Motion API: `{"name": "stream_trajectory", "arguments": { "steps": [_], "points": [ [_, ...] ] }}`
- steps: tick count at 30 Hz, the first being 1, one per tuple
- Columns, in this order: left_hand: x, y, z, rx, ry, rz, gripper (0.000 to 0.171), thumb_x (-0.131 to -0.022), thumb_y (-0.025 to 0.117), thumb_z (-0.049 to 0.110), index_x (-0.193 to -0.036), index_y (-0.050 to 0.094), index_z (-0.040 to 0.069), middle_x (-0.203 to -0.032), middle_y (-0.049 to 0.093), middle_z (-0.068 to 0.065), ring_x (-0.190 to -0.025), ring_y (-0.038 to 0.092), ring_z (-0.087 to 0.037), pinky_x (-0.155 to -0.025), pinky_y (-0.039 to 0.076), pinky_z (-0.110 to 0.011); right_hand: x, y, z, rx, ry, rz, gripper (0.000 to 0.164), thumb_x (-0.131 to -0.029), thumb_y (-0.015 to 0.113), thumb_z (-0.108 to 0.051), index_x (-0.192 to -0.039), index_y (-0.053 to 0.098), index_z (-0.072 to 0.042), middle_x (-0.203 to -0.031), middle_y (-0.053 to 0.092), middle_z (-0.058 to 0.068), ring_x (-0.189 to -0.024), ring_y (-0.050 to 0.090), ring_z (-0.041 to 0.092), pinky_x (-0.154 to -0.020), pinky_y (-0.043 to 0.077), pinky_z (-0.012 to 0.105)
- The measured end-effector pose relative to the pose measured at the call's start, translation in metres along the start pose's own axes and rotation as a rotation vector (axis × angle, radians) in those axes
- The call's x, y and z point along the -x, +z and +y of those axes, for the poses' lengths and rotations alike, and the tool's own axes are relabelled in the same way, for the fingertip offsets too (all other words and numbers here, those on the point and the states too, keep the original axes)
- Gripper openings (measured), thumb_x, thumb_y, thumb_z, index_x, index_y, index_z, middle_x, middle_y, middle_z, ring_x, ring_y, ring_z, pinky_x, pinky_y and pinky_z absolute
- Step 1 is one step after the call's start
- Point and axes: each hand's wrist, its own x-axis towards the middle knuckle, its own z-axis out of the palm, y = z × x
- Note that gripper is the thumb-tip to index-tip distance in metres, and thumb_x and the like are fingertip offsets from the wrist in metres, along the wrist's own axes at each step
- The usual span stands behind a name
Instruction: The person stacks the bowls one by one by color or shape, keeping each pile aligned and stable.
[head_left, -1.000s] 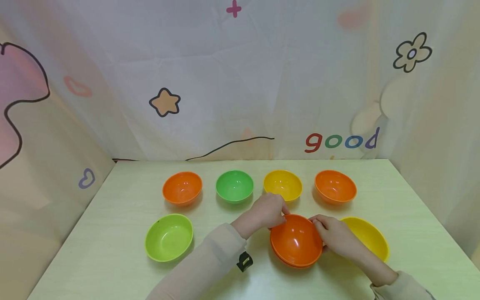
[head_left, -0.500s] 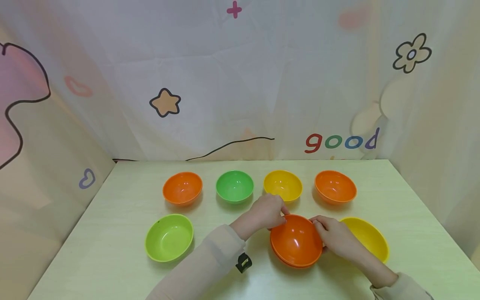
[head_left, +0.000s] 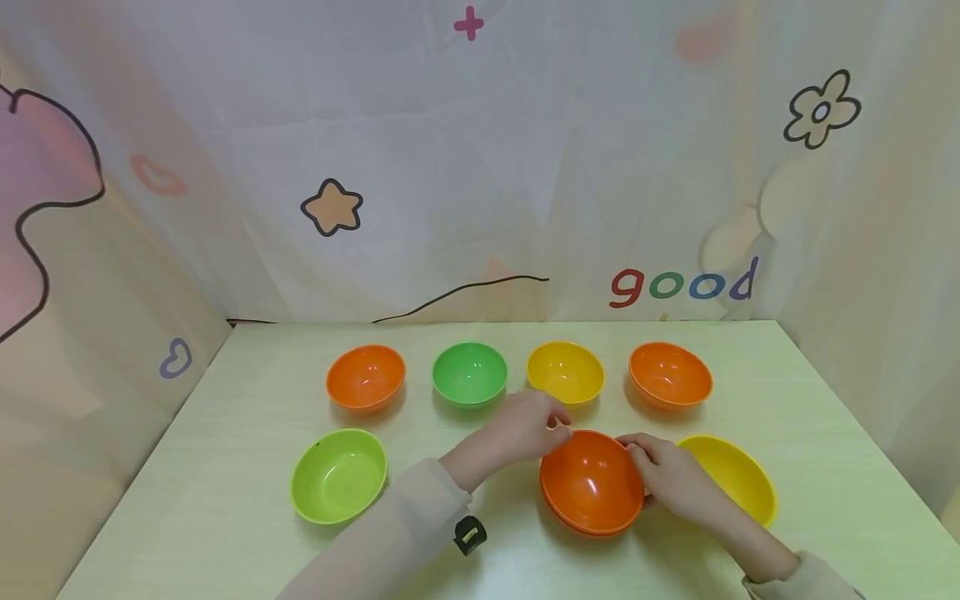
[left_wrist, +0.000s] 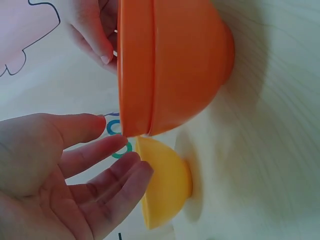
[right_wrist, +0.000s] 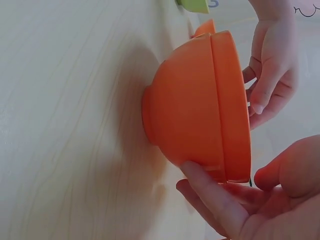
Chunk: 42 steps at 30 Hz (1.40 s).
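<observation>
Two nested orange bowls (head_left: 592, 479) stand on the table in front of me, one rim just above the other. My right hand (head_left: 671, 475) holds the stack at its right side, thumb by the rim and fingers against the outer wall. To the upper left of the stack, my left hand (head_left: 517, 425) has its thumb and fingers spread. In the left wrist view, that hand's fingertips (left_wrist: 121, 140) lie close to the rim, and whether they touch it is unclear. A yellow bowl (head_left: 731, 483), partly hidden by the right hand, sits to the right.
Across the back of the table (head_left: 225, 500) stand an orange bowl (head_left: 366, 379), a green bowl (head_left: 470, 375), a yellow bowl (head_left: 566, 372) and another orange bowl (head_left: 670, 375). A lime-green bowl (head_left: 339, 477) is at the left. A printed curtain (head_left: 480, 167) hangs behind.
My left hand has let go of the nested orange bowls' rim and drawn slightly left, its fingers opening. The right hand and the bowls have stayed put.
</observation>
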Motion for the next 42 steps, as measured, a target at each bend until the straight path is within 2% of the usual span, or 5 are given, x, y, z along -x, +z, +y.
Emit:
{"name": "stream_trajectory", "arguments": {
  "steps": [8,15,23,30,42],
  "points": [
    [0.021,-0.014,-0.012,0.001,0.089,0.104,0.019,-0.087,0.063,0.023,-0.102,0.070,0.014,-0.090,0.065,0.004,-0.082,0.057,-0.011,-0.061,0.045,-0.015,0.004,0.002,-0.002,-0.051,0.029,-0.026,0.039,-0.099,0.039,-0.018,-0.131,0.044,0.004,-0.121,0.056,0.021,-0.081,0.058,0.018,-0.063,0.056,0.031],
    [0.043,-0.026,-0.030,0.080,0.082,0.155,0.017,-0.088,0.061,0.020,-0.099,0.070,0.013,-0.088,0.065,0.004,-0.072,0.057,-0.008,-0.058,0.047,-0.017,0.007,0.003,0.003,-0.172,0.025,-0.067,0.045,-0.099,0.040,-0.025,-0.136,0.039,0.000,-0.131,0.048,0.021,-0.096,0.056,0.022,-0.070,0.056,0.032],
    [0.068,-0.040,-0.050,0.078,0.072,0.266,0.016,-0.087,0.062,0.022,-0.099,0.070,0.017,-0.098,0.066,0.006,-0.077,0.059,-0.007,-0.063,0.049,-0.018,0.011,0.003,0.005,-0.253,0.074,-0.100,0.048,-0.099,0.039,-0.031,-0.140,0.035,-0.006,-0.140,0.039,0.020,-0.106,0.052,0.024,-0.077,0.055,0.034],
    [0.087,-0.049,-0.072,0.093,0.069,0.359,0.010,-0.084,0.065,0.018,-0.093,0.070,0.017,-0.090,0.066,0.006,-0.074,0.058,-0.007,-0.062,0.050,-0.018,0.013,0.000,0.005,-0.320,0.059,-0.142,0.050,-0.100,0.037,-0.031,-0.142,0.031,-0.005,-0.143,0.033,0.021,-0.112,0.049,0.027,-0.079,0.055,0.035],
    [0.124,-0.071,-0.108,0.170,-0.063,0.423,0.015,-0.086,0.065,0.015,-0.100,0.069,0.014,-0.097,0.068,0.002,-0.077,0.061,-0.013,-0.064,0.053,-0.024,0.013,-0.002,0.008,-0.424,0.045,-0.202,0.047,-0.101,0.032,-0.024,-0.142,0.027,-0.003,-0.144,0.028,0.025,-0.108,0.052,0.027,-0.082,0.054,0.041]
  ]
}}
